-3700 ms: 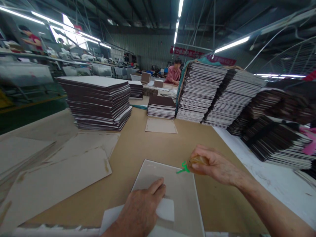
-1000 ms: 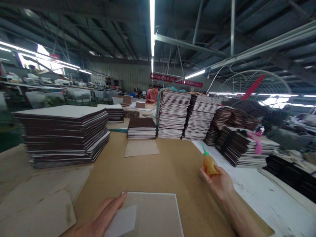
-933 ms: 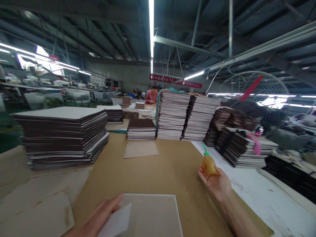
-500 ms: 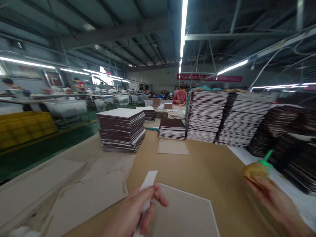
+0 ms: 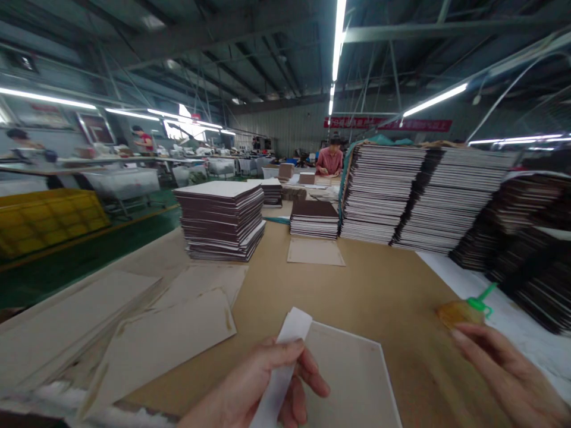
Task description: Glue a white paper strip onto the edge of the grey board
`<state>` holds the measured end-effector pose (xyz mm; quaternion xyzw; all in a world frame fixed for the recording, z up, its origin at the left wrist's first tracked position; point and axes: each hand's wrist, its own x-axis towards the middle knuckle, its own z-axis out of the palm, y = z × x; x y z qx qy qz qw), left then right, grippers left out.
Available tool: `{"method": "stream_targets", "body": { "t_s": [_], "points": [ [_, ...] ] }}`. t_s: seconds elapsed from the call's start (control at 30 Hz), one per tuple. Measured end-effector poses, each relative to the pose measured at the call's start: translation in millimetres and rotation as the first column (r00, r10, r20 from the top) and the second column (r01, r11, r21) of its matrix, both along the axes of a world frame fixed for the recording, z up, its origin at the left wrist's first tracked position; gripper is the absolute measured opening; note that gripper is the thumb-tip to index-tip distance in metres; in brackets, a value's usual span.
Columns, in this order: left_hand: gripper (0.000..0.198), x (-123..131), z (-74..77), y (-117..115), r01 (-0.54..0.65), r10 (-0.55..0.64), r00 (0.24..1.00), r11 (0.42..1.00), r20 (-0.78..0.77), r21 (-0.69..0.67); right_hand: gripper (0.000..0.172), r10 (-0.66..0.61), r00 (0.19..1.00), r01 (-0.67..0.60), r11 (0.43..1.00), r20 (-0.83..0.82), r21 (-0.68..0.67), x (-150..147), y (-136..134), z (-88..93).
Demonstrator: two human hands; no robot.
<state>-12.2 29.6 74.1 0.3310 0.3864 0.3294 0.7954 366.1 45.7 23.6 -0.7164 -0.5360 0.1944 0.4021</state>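
My left hand [image 5: 261,389] pinches a white paper strip [image 5: 282,368] and holds it up above the near edge of a grey board [image 5: 352,380] lying flat on the brown table [image 5: 370,285]. Off to the right, my right hand [image 5: 508,377] grips a small amber glue bottle [image 5: 457,310] with a green nozzle, tilted so the nozzle points up and to the right. The two hands are apart, with the grey board between them.
A tall stack of dark boards [image 5: 220,220] stands at left, a low stack [image 5: 314,218] in the middle, and high leaning stacks [image 5: 423,196] at right. Loose grey sheets [image 5: 169,333] lie at left. A person in pink [image 5: 329,159] works at the far end.
My left hand lifted the white strip off the grey board and now holds it upright. My right hand, still gripping the bottle, swung out to the right. My view turned left.
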Motion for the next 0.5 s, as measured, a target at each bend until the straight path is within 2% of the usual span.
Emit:
{"method": "stream_targets", "body": {
  "t_s": [0.03,0.07,0.1,0.17,0.27,0.33,0.4,0.5],
  "points": [
    [0.037,8.5,-1.7,-2.2,0.046,-0.046,0.999,0.999,-0.001,-0.015,0.029,0.153,0.987,-0.157,0.984,-0.052,-0.082,-31.5,-11.7,15.7],
    [0.037,17.1,-3.5,-5.0,0.091,-0.091,0.996,0.996,-0.013,-0.026,0.028,0.319,0.941,-0.330,0.939,-0.113,-0.093,-62.2,-20.7,29.8],
    [0.037,25.0,-5.4,-8.1,0.123,-0.124,0.992,0.992,-0.036,-0.030,0.027,0.470,0.863,-0.488,0.870,-0.184,-0.066,-90.0,-26.7,41.2],
    [0.036,36.7,-8.6,-13.9,0.178,-0.180,0.977,0.984,-0.114,-0.024,0.026,0.616,0.750,-0.628,0.777,-0.241,0.034,-132.1,-30.7,54.6],
    [0.039,41.2,-9.6,-18.3,0.332,-0.333,0.921,0.942,-0.204,-0.038,0.011,0.628,0.715,-0.649,0.759,-0.308,0.040,-155.9,-26.9,55.6],
    [0.045,37.3,-6.9,-19.3,0.356,-0.359,0.907,0.933,-0.219,-0.056,0.022,0.600,0.702,-0.639,0.769,-0.383,0.032,-152.5,-23.2,50.9],
    [0.047,30.3,-3.1,-20.2,0.269,-0.264,0.930,0.963,-0.257,-0.013,0.030,0.570,0.702,-0.616,0.787,-0.427,0.038,-143.1,-20.1,46.5],
    [0.040,16.6,-1.6,-21.5,0.159,-0.120,0.934,0.983,-0.336,0.091,0.035,0.532,0.716,-0.579,0.814,-0.452,0.043,-129.7,-18.0,42.6]
  ]
}}
